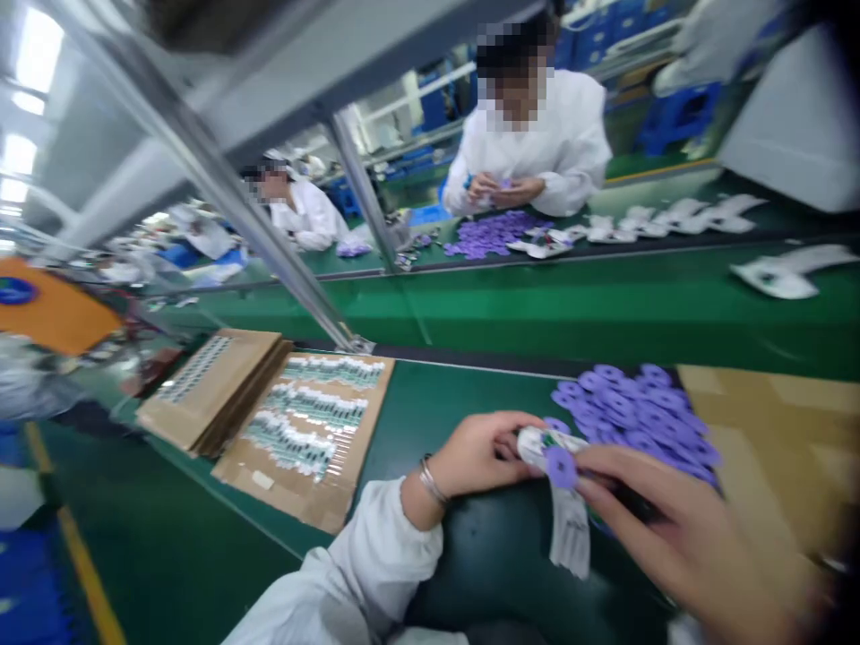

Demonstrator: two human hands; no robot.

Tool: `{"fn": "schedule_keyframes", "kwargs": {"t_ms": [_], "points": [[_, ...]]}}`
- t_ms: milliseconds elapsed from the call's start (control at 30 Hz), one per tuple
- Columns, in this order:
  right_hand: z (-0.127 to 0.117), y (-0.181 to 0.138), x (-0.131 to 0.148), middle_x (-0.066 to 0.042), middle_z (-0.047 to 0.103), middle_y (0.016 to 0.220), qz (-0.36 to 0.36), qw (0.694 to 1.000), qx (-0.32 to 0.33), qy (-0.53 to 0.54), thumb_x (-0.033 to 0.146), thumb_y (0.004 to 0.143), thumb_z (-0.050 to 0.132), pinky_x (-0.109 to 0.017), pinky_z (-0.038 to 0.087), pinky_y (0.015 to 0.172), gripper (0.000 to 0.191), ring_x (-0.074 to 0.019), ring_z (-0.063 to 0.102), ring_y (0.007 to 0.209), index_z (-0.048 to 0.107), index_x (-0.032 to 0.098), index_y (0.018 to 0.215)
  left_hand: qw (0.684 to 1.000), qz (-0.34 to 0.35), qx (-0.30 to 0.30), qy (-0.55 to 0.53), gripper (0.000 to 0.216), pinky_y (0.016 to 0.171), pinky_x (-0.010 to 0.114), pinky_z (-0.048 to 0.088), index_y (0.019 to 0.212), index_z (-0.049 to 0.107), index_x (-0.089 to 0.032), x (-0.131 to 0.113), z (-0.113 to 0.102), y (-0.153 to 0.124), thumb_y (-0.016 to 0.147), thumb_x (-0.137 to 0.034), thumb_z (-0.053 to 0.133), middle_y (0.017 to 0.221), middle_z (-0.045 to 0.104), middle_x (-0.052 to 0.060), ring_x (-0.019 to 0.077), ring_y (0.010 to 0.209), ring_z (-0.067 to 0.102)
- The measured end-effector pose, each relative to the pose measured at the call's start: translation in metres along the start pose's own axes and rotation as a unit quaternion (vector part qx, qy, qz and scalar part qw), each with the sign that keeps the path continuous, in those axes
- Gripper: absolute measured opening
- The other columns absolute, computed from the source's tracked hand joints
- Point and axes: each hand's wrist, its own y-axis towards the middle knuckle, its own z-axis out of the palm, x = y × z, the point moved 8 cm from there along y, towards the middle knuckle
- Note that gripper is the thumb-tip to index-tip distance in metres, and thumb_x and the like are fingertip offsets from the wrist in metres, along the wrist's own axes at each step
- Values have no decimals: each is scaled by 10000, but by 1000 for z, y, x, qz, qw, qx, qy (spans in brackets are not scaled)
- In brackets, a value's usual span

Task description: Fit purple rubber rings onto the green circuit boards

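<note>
My left hand [474, 455] is closed on the end of a white plastic part [532, 445] with a bit of green showing on it. From the part hangs a pale strip [570, 536] with dark print. A flat purple disc [562, 468] with a small hole at its middle is pinched between the thumb and fingers of my right hand [672, 515], against the white part. Whether the two are joined I cannot tell. Just beyond both hands lies a heap of purple discs [632, 412].
Left on the green bench, a cardboard sheet [282, 493] bears rows of small green-and-white boards, beside stacked cardboard [208, 385]. More cardboard [752, 448] lies right. A metal post [269, 242] rises at the bench's back edge. Across the green conveyor [503, 313], a co-worker [528, 152] handles purple pieces.
</note>
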Motion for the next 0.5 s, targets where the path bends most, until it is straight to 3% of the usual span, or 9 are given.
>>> {"fn": "schedule_keyframes", "kwargs": {"t_ms": [200,333,500], "points": [[21,3,-7,-49,707,945,33,997,51,-42,170,891,581,-274,548,731,114,-173,675,850,662,214,959,983,-51,-39,-174,515,825,307,558,1177,619,-137,18,12,-1,707,-259,791,1067,712,128,211,922,694],[32,-5,-11,-60,695,944,23,990,68,-118,178,900,584,-319,531,749,128,-196,647,856,682,200,978,982,-37,-37,-183,478,828,296,567,1188,602,-148,18,10,-3,740,-199,762,1116,696,125,211,973,684],[32,-5,-7,-64,693,911,-14,989,56,-136,147,900,576,-313,518,737,149,-183,628,827,698,190,974,989,-25,-29,-143,464,825,291,582,1216,605,-162,16,8,-3,767,-165,721,1196,671,122,216,1000,681]]}}
